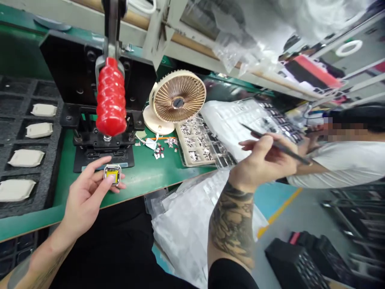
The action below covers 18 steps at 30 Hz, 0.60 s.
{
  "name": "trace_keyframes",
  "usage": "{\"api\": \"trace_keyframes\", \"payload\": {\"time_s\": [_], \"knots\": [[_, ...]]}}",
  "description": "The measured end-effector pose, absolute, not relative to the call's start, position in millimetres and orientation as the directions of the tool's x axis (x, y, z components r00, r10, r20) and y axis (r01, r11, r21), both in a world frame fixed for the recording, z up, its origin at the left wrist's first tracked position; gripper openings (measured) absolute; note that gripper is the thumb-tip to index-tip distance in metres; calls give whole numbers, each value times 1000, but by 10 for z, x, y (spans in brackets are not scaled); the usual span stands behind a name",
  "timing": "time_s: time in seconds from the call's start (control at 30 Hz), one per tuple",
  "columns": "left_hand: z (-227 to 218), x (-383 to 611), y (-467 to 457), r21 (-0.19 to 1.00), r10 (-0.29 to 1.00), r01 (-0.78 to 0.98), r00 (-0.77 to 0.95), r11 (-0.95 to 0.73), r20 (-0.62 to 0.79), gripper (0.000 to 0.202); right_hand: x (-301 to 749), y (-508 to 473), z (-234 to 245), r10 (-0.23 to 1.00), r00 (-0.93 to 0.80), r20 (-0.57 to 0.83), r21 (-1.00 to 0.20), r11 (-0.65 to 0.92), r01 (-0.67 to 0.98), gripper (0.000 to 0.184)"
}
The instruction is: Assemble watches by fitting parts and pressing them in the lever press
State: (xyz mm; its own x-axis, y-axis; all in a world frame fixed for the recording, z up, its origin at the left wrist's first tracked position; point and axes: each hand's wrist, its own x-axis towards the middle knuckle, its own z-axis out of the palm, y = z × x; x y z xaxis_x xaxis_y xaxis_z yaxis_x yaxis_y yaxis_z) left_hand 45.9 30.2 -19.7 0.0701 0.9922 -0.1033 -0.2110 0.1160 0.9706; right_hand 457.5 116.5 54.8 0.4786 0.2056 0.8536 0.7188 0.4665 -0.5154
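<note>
My left hand (86, 194) is closed around a small square watch case (119, 180). Its open face is turned up, showing a yellow piece and small parts inside. The thumb rests over the yellow piece, and the case sits just in front of the black base of a hand press (104, 159). My right hand (263, 160), raised to the right of the bench, grips thin dark tweezers (288, 151) much like a pen. Their tip points left and up, touching nothing. Small loose parts (159, 151) lie on the green bench between the hands.
The press's red handle (111, 98) stands above the left hand. A beige fan (179, 100) is behind a compartment tray (198, 163) of small pieces. At left, a dark foam tray (49, 154) holds several white packets. A co-worker (345, 162) sits at right.
</note>
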Motion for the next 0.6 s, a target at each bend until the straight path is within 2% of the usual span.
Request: {"api": "trace_keyframes", "payload": {"time_s": [0.1,0.17,0.23,0.3,0.37,0.47,0.53,0.6], "knots": [[-212,406,293,994,979,-43,184,100,-90,30,4225,949,265,265,320,910,-405,400,822,19],[-198,330,270,993,969,119,244,0,-29,24,3944,715,49,386,105,917,-271,408,872,10],[-177,236,240,952,959,259,268,-161,89,21,3733,540,-121,568,-166,806,-190,514,836,18],[-164,150,217,888,951,371,243,-272,189,24,3615,488,-217,676,-406,615,-196,630,751,30],[-169,106,205,835,950,457,203,-306,237,27,3567,539,-243,691,-558,460,-196,692,695,38],[-204,154,203,737,925,559,242,-379,292,16,3541,669,-191,670,-656,347,-146,730,668,46],[-230,248,213,620,898,650,291,-440,331,18,3500,746,-133,648,-676,350,-116,747,655,54],[-244,349,225,498,889,745,293,-444,353,21,3398,824,-76,601,-687,408,-135,784,606,61]]}}
